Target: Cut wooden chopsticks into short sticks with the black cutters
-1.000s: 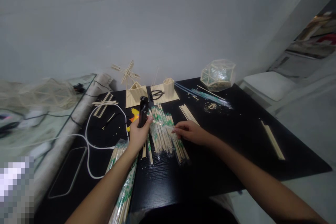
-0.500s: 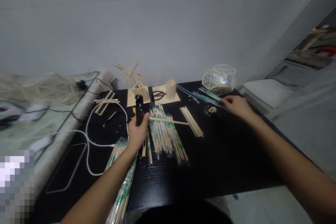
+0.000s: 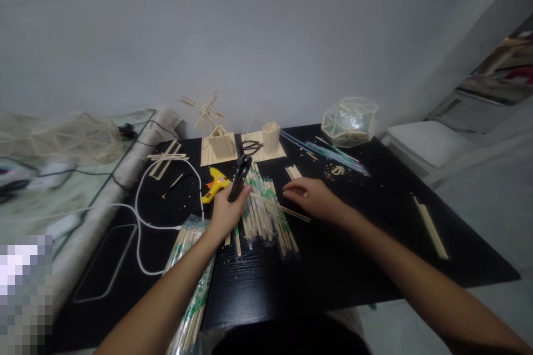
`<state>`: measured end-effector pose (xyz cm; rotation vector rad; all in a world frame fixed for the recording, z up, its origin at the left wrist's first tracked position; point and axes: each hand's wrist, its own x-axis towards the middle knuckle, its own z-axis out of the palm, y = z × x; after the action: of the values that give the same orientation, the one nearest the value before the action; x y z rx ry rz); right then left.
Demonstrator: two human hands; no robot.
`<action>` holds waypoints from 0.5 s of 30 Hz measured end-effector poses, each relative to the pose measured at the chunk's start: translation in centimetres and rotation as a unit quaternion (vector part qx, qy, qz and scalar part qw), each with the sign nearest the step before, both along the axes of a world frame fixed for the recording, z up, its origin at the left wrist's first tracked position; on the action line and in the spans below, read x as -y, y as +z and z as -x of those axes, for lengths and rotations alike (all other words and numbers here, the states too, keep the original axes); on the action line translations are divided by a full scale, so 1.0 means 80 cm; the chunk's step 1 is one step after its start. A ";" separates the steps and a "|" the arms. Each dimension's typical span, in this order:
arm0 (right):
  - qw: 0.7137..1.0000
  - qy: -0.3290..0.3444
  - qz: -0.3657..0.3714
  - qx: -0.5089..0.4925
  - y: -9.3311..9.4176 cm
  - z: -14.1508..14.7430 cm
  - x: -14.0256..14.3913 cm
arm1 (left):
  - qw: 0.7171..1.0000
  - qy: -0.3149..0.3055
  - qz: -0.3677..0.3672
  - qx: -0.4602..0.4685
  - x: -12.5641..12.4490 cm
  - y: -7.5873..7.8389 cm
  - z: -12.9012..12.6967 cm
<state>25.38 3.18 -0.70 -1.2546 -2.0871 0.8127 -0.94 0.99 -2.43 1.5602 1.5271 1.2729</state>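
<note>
My right hand (image 3: 312,198) has come back from the far right to the stick (image 3: 280,208) lying across the chopstick pile (image 3: 266,213); fingers loosely curled over it. My left hand (image 3: 227,213) grips the cutter (image 3: 240,176); best steady the stick flat before cutting

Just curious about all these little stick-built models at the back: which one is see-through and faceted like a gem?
The faceted dome at the table's far right corner; the little house and round cup have solid stick walls.

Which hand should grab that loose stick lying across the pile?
Probably the right hand. It is open and hovers just above the loose stick, while the left hand is busy, closed around the black pliers beside the chopstick pile.
</note>
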 end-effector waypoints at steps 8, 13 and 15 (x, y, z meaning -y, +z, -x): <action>0.987 0.088 0.126 -0.047 -0.010 0.048 0.019 | 0.997 -0.046 -0.001 -0.059 -0.001 -0.010 0.002; 0.992 0.049 0.107 0.042 -0.009 0.049 0.019 | 0.995 -0.029 -0.013 -0.099 -0.003 -0.002 0.006; 0.992 0.043 0.106 0.058 -0.010 0.050 0.021 | 0.994 -0.024 -0.014 -0.105 -0.003 0.001 0.006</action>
<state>21.35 1.50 -1.52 -1.3585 -2.2056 1.0455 -1.42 1.22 -2.33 1.7853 1.5942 1.1358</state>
